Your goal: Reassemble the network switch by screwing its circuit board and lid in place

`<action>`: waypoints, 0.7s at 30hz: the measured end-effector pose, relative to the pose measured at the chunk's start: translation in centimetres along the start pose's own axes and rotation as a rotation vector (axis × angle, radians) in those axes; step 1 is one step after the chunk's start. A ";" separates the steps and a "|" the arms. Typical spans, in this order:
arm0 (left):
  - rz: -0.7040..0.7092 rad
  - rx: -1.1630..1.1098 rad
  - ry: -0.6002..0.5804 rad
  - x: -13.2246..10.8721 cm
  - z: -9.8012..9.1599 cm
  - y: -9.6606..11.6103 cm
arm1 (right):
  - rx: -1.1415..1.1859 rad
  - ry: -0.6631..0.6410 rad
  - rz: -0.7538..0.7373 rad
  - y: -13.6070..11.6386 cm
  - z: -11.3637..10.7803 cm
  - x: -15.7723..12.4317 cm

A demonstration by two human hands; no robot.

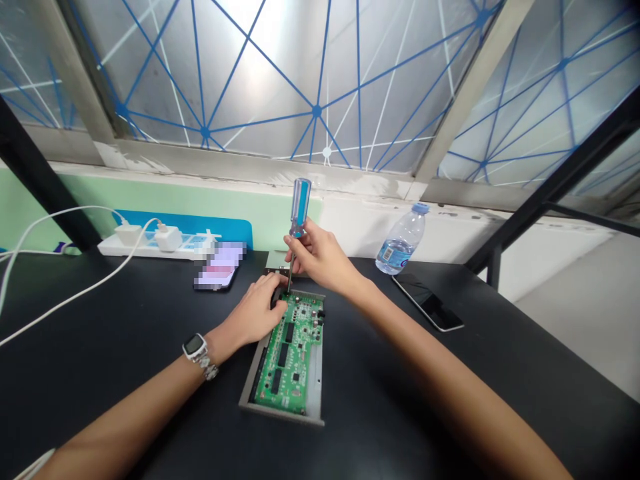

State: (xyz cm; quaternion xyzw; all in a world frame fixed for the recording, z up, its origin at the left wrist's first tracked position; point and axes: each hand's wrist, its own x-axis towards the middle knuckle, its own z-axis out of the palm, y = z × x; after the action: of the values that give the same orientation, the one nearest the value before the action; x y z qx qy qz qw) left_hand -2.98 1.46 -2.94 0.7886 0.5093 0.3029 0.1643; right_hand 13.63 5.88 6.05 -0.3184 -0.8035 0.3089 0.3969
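Observation:
A green circuit board (303, 347) lies in a shallow grey metal tray (283, 417) on the black table, with its long side running away from me. My right hand (320, 250) pinches a screwdriver (301, 207) with a clear and blue handle. It stands nearly upright, its shaft pointing down at the board's far left corner; the tip's exact contact is too small to make out. My left hand (260, 310) grips the tray at its far left side, thumb over the board's edge and fingers near the screwdriver shaft. A grey-green metal piece (277, 261) sits behind the tray, partly hidden by my hands.
A lit phone (220, 267) lies left of the hands, by a white power strip (113, 247) with plugs and white cables (75, 293). At right stand a water bottle (401, 240) and, before it, a dark-screened phone (427, 303). The wall and window bound the table (380, 400) behind.

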 end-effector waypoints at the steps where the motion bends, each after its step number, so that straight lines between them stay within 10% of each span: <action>1: -0.028 0.024 0.018 -0.1 0.2 0.3 | 0.005 0.000 -0.001 0.1 0.0 0.0; 8: -0.055 0.138 0.089 -0.2 0.7 1.5 | -0.007 0.006 0.002 0.3 0.1 0.1; 21: -0.040 -0.631 0.207 3.0 -0.5 0.9 | 0.008 0.072 0.037 0.6 0.4 0.3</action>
State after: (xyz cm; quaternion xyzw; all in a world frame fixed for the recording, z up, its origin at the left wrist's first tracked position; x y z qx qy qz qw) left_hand -1.80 3.74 -1.09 0.6536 0.4196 0.5211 0.3538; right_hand 13.28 6.31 5.53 -0.3427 -0.7813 0.3077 0.4212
